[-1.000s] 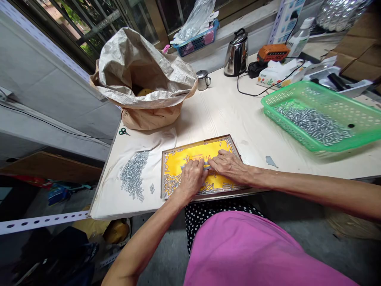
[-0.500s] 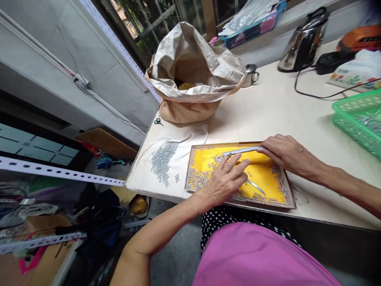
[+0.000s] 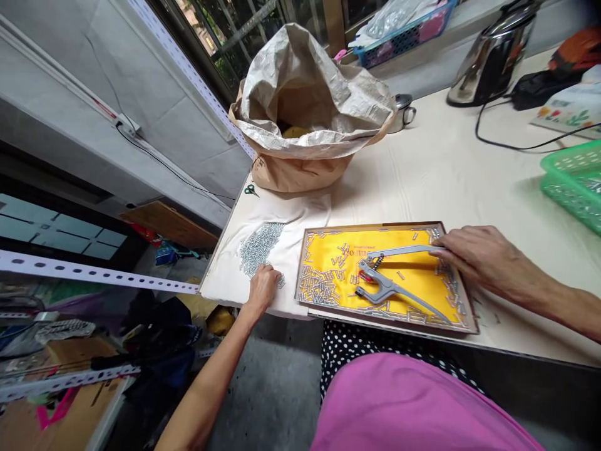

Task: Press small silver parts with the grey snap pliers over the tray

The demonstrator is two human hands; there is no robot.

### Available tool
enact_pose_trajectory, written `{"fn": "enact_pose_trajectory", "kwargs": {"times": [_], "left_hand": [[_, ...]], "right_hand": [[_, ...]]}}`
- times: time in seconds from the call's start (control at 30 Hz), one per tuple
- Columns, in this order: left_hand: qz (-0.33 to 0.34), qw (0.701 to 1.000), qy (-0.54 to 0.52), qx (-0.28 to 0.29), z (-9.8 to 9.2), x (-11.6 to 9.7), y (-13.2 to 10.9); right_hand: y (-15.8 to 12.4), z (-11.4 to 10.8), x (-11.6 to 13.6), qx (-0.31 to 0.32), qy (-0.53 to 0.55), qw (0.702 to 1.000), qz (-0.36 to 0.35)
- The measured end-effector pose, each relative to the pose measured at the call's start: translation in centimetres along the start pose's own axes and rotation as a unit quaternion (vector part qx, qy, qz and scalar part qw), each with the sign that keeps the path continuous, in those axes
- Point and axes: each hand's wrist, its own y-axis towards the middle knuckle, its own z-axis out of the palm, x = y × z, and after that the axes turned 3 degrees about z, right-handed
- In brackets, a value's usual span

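Observation:
My left hand [image 3: 264, 286] has its fingers pressed together at the lower edge of a pile of small metal pieces [image 3: 260, 247] on a white cloth [image 3: 225, 275]. What its fingertips hold, if anything, is hidden. My right hand [image 3: 479, 254] grips the upper handle of a grey hand tool [image 3: 382, 288], whose lower handle spreads open. The tool lies over a shallow brown tray [image 3: 300, 269] with a yellow bottom. Many small metal pieces [image 3: 319, 288] are scattered in the tray, mostly on its left side and along its edges.
A large paper sack [image 3: 300, 166] stands open behind the cloth, with green-handled scissors [image 3: 250, 190] to its left. Further back are a lidded metal cup [image 3: 402, 114] and a kettle [image 3: 493, 59]. A green basket [image 3: 573, 188] sits at the right, with a black cable behind it.
My left hand has moved from over the tray to the pile on the left, and its fingers have closed. My right hand has shifted slightly right, still on the tool's handle.

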Motion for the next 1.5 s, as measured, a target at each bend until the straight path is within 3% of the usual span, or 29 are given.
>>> {"fn": "enact_pose_trajectory", "kwargs": {"times": [0.2, 0.3, 0.37, 0.43, 0.53, 0.6, 0.67, 0.73, 0.87, 1.03, 1.13, 1.27, 1.4, 1.5], "left_hand": [[0.027, 0.999, 0.045, 0.010, 0.3, -0.6, -0.1], [0.005, 0.998, -0.038, -0.041, -0.3, -1.0, -0.1], [-0.023, 0.983, -0.164, -0.075, -1.2, -2.3, -0.1], [-0.046, 0.940, -0.329, -0.074, -2.2, -4.7, 0.0], [-0.042, 0.844, -0.534, -0.013, -3.0, -9.4, 0.1], [-0.042, 0.793, -0.607, 0.029, -2.8, -12.3, 0.2], [-0.043, 0.772, -0.633, 0.038, -2.2, -14.2, 0.5], [-0.036, 0.780, -0.624, 0.022, -1.4, -15.2, 0.9], [-0.008, 0.835, -0.549, -0.010, -0.5, -15.6, 1.9], [0.040, 0.901, -0.431, -0.019, -1.4, -15.8, 2.5], [0.081, 0.925, -0.370, -0.011, -1.9, -15.8, 2.6], [0.097, 0.932, -0.349, 0.025, -1.9, -15.6, 2.6], [0.049, 0.906, -0.410, 0.090, -1.7, -15.5, 2.5], [0.033, 0.902, -0.419, 0.098, -1.9, -15.6, 2.5]], "right_hand": [[0.4, -0.4, 0.6, -0.002, -0.025, 1.000, -0.017], [0.7, -0.7, 1.2, 0.001, -0.047, 0.998, -0.032], [1.0, -0.9, 1.7, -0.006, -0.067, 0.997, -0.042], [1.3, -1.1, 2.0, -0.020, -0.088, 0.994, -0.053], [1.8, -1.5, 2.4, -0.027, -0.118, 0.991, -0.059], [2.1, -1.7, 2.6, -0.024, -0.127, 0.990, -0.061], [2.2, -1.8, 2.7, -0.027, -0.131, 0.989, -0.063], [2.2, -1.9, 2.8, -0.031, -0.128, 0.989, -0.061], [2.3, -2.0, 2.8, -0.031, -0.116, 0.991, -0.058], [2.5, -1.9, 2.7, -0.028, -0.126, 0.990, -0.064], [2.8, -1.6, 2.4, -0.019, -0.122, 0.990, -0.066], [3.2, -1.0, 2.4, -0.019, -0.122, 0.990, -0.070], [3.1, -0.6, 3.2, -0.018, -0.152, 0.985, -0.077], [2.7, -0.8, 4.1, -0.024, -0.187, 0.979, -0.073]]}}
